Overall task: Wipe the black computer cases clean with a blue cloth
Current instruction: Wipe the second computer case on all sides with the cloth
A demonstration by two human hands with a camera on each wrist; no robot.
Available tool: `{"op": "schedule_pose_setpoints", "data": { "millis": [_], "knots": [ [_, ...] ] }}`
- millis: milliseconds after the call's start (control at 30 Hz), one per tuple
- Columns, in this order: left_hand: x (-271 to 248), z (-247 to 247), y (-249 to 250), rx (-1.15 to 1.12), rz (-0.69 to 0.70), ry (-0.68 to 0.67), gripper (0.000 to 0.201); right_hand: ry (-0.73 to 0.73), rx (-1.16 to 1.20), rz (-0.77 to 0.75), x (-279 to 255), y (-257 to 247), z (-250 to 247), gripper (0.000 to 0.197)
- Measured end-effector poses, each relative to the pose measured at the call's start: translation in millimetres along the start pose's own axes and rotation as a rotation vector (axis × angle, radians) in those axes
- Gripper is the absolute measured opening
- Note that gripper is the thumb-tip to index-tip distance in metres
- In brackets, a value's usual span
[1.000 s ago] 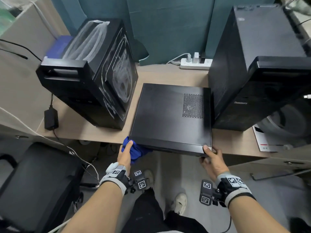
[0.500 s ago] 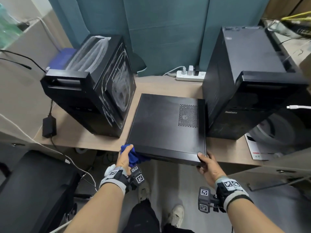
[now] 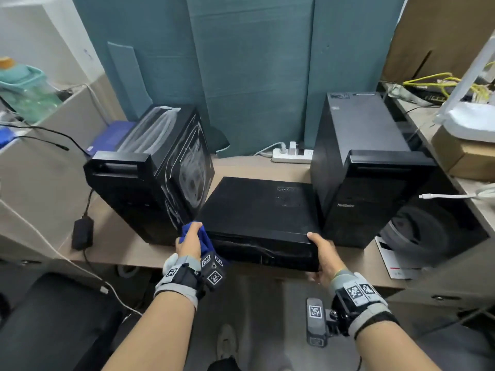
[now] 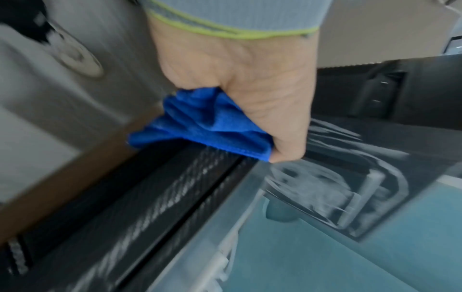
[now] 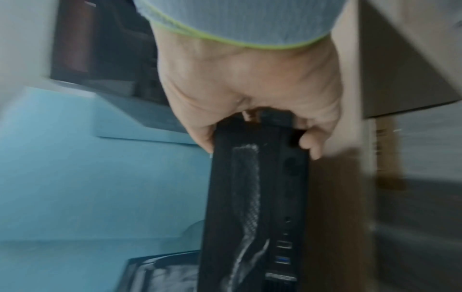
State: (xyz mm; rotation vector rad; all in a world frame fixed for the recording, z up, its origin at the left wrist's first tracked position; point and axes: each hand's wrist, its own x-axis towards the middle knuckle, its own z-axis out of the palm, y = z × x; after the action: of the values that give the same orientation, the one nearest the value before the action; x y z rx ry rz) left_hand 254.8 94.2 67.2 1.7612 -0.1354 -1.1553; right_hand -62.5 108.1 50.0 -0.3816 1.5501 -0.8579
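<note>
A flat black computer case (image 3: 257, 210) lies between two upright black towers on the desk, its front end raised off the desk edge. My left hand (image 3: 188, 241) grips the blue cloth (image 3: 205, 238) bunched against the case's near left corner (image 4: 200, 171); in the left wrist view the cloth (image 4: 200, 126) fills the palm of the hand (image 4: 252, 94). My right hand (image 3: 320, 251) clamps the near right corner, thumb on top, fingers underneath; the right wrist view shows this hand (image 5: 250, 94) round the dusty front panel (image 5: 257, 207). The left tower (image 3: 150, 172) bears white wipe streaks. The right tower (image 3: 367, 167) looks dull.
A white power strip (image 3: 292, 153) lies behind the flat case against the teal partition. A black adapter (image 3: 82, 234) and cables sit at the desk's left end. A black chair (image 3: 48, 325) stands lower left. Papers (image 3: 396, 261) lie at right, boxes and cables beyond.
The flat case's front end has tilted up, showing its front panel, with both hands risen at its near corners. The view has pulled back and lifted.
</note>
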Motion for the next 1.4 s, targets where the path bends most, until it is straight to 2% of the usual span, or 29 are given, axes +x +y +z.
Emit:
{"op": "schedule_pose_setpoints", "data": {
  "millis": [67,133,233,367,400,467,500,600,667,767,833,933,1033,1100,1167,1267,1333,1400],
  "knots": [
    [-10.1,3.9,30.9,0.082,0.031,0.014,0.067,0.007,-0.071,-0.015,-12.7,-31.2,3.6,0.058],
    [-9.0,10.1,57.5,0.093,0.054,0.021,0.069,-0.004,-0.15,-0.044,-22.2,-61.1,9.5,0.068],
    [-14.6,20.3,92.7,0.093,0.107,0.016,0.085,-0.008,-0.297,-0.143,-37.6,-92.1,17.2,0.084],
    [10.1,32.7,99.8,0.127,0.116,0.015,0.129,0.088,-0.666,-0.267,-47.1,-99.5,27.5,0.116],
    [37.1,37.0,95.7,0.147,0.111,0.047,0.136,0.111,-0.747,-0.305,-49.6,-99.6,31.5,0.124],
    [46.2,44.3,96.6,0.21,0.1,0.093,0.146,0.168,-0.906,-0.392,-56.1,-102.0,37.6,0.144],
    [44.2,47.3,101.5,0.215,0.115,0.095,0.145,0.207,-0.989,-0.447,-59.5,-103.6,40.3,0.152],
    [13.7,54.5,116.5,0.264,0.177,0.075,0.123,0.272,-1.169,-0.618,-62.9,-105.0,46.7,0.163],
    [1.1,58.9,121.7,0.289,0.236,0.026,0.11,0.341,-1.325,-0.728,-60.0,-105.7,47.4,0.161],
    [7.8,61.3,127.1,0.294,0.158,0.067,0.105,0.481,-1.626,-0.948,-44.2,-117.9,53.7,0.14],
    [16.9,64.0,126.7,0.286,0.161,0.075,0.105,0.433,-1.752,-1.006,-38.1,-123.7,58.7,0.126],
    [16.6,68.5,129.1,0.324,0.195,0.067,0.097,0.282,-1.818,-1.043,-34.1,-133.4,69.0,0.107],
    [5.2,69.9,138.5,0.41,0.225,0.074,0.067,0.244,-1.8,-1.047,-30.9,-146.8,75.1,0.089],
    [-7.7,73.5,146.4,0.54,0.274,0.162,0.041,0.237,-1.777,-1.039,-31.0,-158.5,77.9,0.084],
    [-19.3,78.8,151.7,0.681,0.402,0.249,0.041,0.206,-1.753,-1.023,-34.2,-172.8,81.1,0.082],
    [-22.0,90.5,155.0,0.799,0.763,0.311,0.038,0.13,-1.679,-0.967,-39.4,-195.8,82.1,0.081],
    [-20.3,98.3,156.0,0.848,0.99,0.26,0.034,0.075,-1.626,-0.899,-39.0,-207.7,78.2,0.081],
    [-18.3,103.0,148.4,0.983,1.137,0.202,0.048,0.017,-1.605,-0.853,-38.7,-211.8,74.3,0.087]
  ]
}}
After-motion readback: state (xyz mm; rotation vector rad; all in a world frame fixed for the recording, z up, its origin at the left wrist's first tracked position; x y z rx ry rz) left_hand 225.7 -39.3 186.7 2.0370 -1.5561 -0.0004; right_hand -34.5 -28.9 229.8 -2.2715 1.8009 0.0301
